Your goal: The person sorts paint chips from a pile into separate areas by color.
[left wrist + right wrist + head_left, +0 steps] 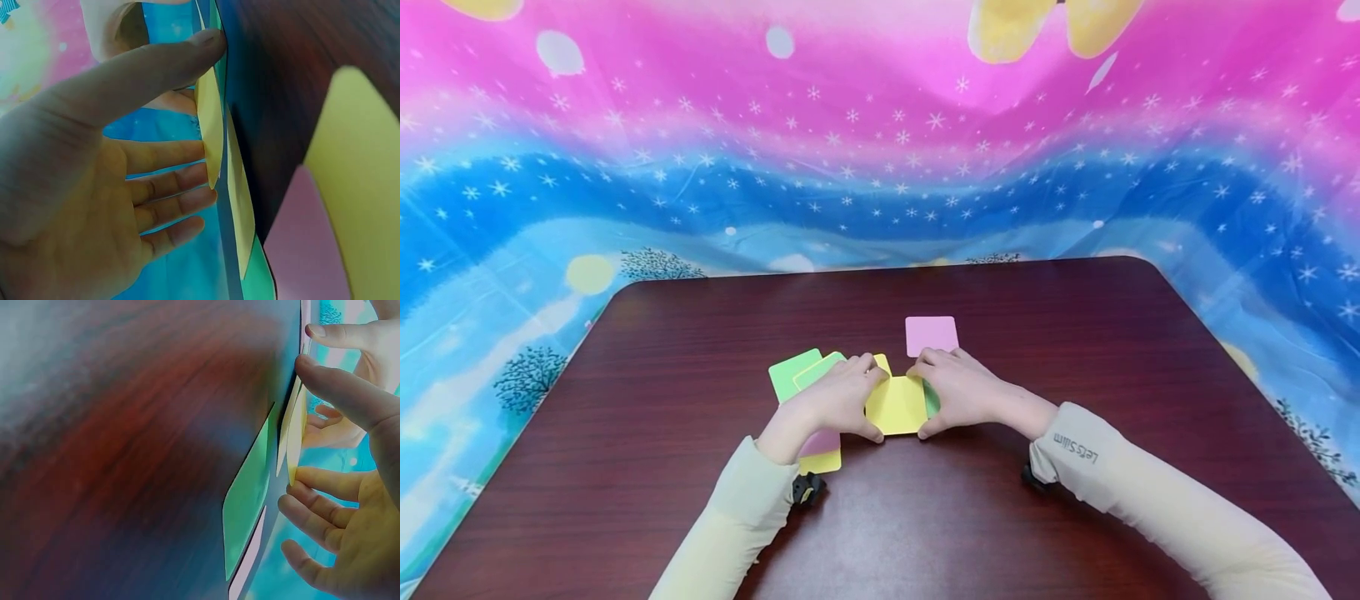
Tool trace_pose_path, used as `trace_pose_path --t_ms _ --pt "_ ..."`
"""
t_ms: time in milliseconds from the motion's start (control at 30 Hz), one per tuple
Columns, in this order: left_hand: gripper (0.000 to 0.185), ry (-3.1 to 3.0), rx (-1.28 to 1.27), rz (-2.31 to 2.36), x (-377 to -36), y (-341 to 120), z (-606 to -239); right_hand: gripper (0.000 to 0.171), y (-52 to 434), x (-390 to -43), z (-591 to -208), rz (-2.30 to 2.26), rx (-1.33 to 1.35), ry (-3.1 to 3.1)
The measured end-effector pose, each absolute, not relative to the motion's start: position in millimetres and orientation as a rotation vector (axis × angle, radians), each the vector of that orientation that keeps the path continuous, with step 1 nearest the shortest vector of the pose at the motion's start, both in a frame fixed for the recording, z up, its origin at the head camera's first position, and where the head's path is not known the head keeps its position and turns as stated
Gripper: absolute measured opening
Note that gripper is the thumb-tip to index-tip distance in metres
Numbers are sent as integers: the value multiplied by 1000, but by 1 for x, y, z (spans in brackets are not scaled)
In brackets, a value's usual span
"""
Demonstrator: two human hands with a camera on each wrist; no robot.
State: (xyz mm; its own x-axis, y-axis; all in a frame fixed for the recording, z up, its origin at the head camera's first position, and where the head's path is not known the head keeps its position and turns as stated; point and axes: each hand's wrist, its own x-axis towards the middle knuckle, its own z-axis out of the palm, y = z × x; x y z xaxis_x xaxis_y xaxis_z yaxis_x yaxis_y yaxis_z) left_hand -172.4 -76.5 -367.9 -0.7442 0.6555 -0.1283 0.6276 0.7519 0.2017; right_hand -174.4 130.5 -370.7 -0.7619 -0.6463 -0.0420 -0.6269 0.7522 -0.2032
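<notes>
A yellow square card [897, 407] is held between both hands at the middle of the table. My left hand [838, 392] grips its left side, thumb at the near corner and fingers at the far one. On the opposite side my right hand [966, 387] grips it in the same way. Seen from the right wrist, the yellow card [296, 444] stands just above the tabletop, slightly bent. A green card [932, 402] peeks out beneath the right hand. Another yellow card [881, 363] shows behind the held one, partly hidden.
Overlapping green cards [793, 371] lie left of the left hand. Under its wrist are a pink card [822, 443] and a yellow card [823, 462]. A separate pink card [931, 336] lies beyond the right fingers. A patterned cloth [880, 192] hangs behind the dark wooden table [1037, 317].
</notes>
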Motion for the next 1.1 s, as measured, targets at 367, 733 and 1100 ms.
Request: trace_pose_path --t_ms 367,733,1100 --pt "75 2769 1089 203 -164 -65 -369 75 143 -161 -372 -280 -1023 2853" --pt "74 2763 1135 132 -154 -53 -371 74 155 -147 -373 -285 -1016 2856" --pt "76 2757 1214 105 -145 -44 -372 74 166 -135 -374 -282 -1015 2880"
